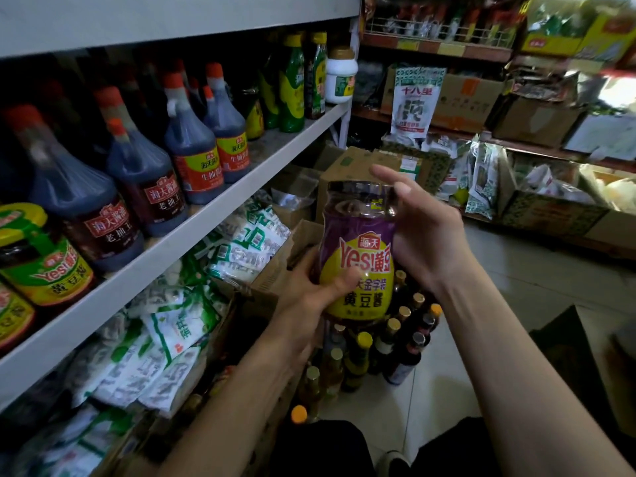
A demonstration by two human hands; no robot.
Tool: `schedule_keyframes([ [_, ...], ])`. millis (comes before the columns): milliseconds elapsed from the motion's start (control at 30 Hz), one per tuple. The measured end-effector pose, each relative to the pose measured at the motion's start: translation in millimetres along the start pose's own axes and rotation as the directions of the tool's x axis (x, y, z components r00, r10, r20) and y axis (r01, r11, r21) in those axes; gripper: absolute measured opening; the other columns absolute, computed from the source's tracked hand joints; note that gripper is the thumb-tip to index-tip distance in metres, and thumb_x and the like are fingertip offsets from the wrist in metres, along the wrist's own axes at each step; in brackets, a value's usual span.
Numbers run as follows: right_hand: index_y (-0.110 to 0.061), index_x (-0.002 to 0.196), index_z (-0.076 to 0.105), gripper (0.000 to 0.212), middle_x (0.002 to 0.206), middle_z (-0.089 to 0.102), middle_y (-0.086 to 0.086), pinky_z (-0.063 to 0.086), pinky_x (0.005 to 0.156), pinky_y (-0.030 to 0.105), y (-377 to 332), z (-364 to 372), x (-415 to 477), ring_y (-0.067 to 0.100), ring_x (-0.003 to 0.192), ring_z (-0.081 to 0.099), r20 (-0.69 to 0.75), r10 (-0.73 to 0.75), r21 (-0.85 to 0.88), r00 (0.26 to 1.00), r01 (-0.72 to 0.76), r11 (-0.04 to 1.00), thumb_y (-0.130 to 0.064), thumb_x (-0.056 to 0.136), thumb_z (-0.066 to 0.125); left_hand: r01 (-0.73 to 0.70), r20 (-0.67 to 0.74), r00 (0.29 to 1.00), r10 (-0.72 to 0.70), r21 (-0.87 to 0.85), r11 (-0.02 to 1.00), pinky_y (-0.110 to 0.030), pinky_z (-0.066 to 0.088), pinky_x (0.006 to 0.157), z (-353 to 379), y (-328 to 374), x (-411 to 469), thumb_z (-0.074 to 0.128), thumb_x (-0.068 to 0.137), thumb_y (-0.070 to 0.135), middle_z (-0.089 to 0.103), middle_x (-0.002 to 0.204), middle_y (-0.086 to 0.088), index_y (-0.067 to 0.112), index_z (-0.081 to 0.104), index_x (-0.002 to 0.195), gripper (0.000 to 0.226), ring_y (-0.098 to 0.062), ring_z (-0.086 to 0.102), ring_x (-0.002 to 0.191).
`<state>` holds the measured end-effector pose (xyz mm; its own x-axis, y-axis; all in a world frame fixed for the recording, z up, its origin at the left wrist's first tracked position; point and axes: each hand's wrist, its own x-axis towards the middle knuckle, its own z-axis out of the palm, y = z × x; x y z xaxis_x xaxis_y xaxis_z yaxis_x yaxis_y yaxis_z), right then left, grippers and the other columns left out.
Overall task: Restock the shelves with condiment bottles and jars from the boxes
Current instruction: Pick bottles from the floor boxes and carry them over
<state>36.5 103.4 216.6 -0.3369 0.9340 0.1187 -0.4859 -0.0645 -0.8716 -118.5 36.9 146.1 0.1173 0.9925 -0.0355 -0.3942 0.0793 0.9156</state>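
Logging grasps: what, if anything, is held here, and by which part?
A sauce jar: the left hand grips its lower body, thumb across the label; the right hand holds its upper part.

Colour rundown
Jar (pixel 358 249): purple wrap, yellow oval, red lettering. Shelf bottles (pixel 192 142): dark, orange-red caps, red-yellow labels. Packets (pixel 172 325) below: white-green.
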Motion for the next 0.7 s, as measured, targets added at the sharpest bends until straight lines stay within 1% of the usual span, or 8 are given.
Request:
schedule_keyframes([
  [100, -0.007, 0.133, 0.054, 0.056, 0.121, 0.066, 0.016, 0.057, 0.085, 0.041, 9.3, 3.7, 1.7, 0.031, 0.104, 0.066, -0.062, 0.01, -0.165, 0.998, -0.02, 0.986, -0.025, 0.081, 0.061, -0.025, -0.038, 0.999, 0.025, 0.006, 1.0, -0.044, 0.057, 0.086, -4.1, -3.6, 2.9, 0.083, 0.068, 0.028, 0.073, 0.114, -0.01, 0.025, 0.065, 0.119, 0.054, -0.03, 0.07, 0.105],
  [233, -0.012, 0.13, 0.058, 0.053, 0.126, 0.063, 0.019, 0.055, 0.089, 0.042, 15.7, 5.3, 3.6, 0.031, 0.105, 0.067, -0.099, 0.012, -0.234, 0.995, -0.035, 0.972, -0.029, 0.08, 0.064, -0.029, -0.046, 0.999, 0.029, -0.011, 1.0, -0.045, 0.057, 0.088, -7.7, -12.8, 4.3, 0.086, 0.067, 0.033, 0.072, 0.117, -0.009, 0.029, 0.067, 0.119, 0.056, -0.029, 0.069, 0.108],
  [300, -0.017, 0.127, 0.06, 0.05, 0.124, 0.065, 0.015, 0.058, 0.082, 0.037, 17.9, 3.9, 6.2, 0.027, 0.105, 0.068, -0.121, 0.009, -0.284, 0.993, -0.043, 0.958, -0.034, 0.08, 0.066, -0.046, -0.069, 0.997, 0.045, -0.016, 0.999, -0.045, 0.056, 0.088, -8.3, -14.9, 6.6, 0.085, 0.066, 0.035, 0.072, 0.117, -0.01, 0.026, 0.065, 0.122, 0.061, -0.03, 0.069, 0.108],
  [400, -0.026, 0.129, 0.058, 0.048, 0.121, 0.067, 0.001, 0.054, 0.069, 0.018, 19.0, 7.8, 11.1, 0.008, 0.096, 0.07, -0.133, -0.018, -0.491, 0.991, -0.05, 0.87, -0.048, 0.086, 0.065, -0.079, -0.146, 0.986, 0.081, 0.018, 0.997, -0.045, 0.057, 0.088, -11.4, -10.7, 9.7, 0.087, 0.064, 0.037, 0.073, 0.115, -0.009, 0.02, 0.062, 0.127, 0.07, -0.029, 0.07, 0.107],
  [467, -0.028, 0.137, 0.051, 0.051, 0.122, 0.064, -0.005, 0.052, 0.065, 0.014, 18.7, 14.3, 18.8, -0.002, 0.091, 0.068, -0.131, 0.012, -0.578, 0.991, -0.086, 0.812, -0.052, 0.092, 0.06, -0.12, -0.203, 0.971, 0.13, 0.058, 0.991, -0.046, 0.057, 0.09, -18.1, -5.7, 12.4, 0.088, 0.063, 0.038, 0.073, 0.115, -0.007, 0.02, 0.06, 0.129, 0.073, -0.028, 0.07, 0.107],
  [533, -0.03, 0.141, 0.044, 0.061, 0.118, 0.063, -0.011, 0.051, 0.061, 0.013, 19.8, 25.1, 30.9, -0.006, 0.085, 0.067, -0.125, 0.065, -0.629, 0.99, -0.13, 0.766, -0.055, 0.089, 0.064, -0.165, -0.264, 0.946, 0.189, 0.113, 0.98, -0.045, 0.056, 0.091, -27.7, 1.0, 18.5, 0.088, 0.063, 0.034, 0.073, 0.114, -0.002, 0.023, 0.059, 0.128, 0.072, -0.024, 0.07, 0.107],
  [600, -0.03, 0.142, 0.037, 0.078, 0.116, 0.064, -0.013, 0.054, 0.073, 0.023, 23.3, 38.2, 46.6, 0.001, 0.09, 0.068, -0.13, 0.116, -0.672, 0.985, -0.174, 0.72, -0.057, 0.079, 0.074, -0.194, -0.303, 0.921, 0.246, 0.192, 0.962, -0.036, 0.057, 0.088, -37.6, 7.5, 26.5, 0.086, 0.065, 0.029, 0.073, 0.112, 0.007, 0.027, 0.057, 0.127, 0.069, -0.015, 0.07, 0.105],
  [700, -0.023, 0.146, 0.026, 0.096, 0.125, 0.06, -0.003, 0.052, 0.097, 0.041, 32.3, 51.8, 71.6, 0.017, 0.11, 0.062, -0.142, 0.109, -0.732, 0.984, -0.179, 0.657, -0.052, 0.073, 0.081, -0.218, -0.315, 0.899, 0.306, 0.284, 0.934, -0.016, 0.053, 0.077, -47.3, 13.3, 40.1, 0.085, 0.066, 0.027, 0.072, 0.111, 0.016, 0.028, 0.054, 0.13, 0.071, -0.003, 0.068, 0.102],
])
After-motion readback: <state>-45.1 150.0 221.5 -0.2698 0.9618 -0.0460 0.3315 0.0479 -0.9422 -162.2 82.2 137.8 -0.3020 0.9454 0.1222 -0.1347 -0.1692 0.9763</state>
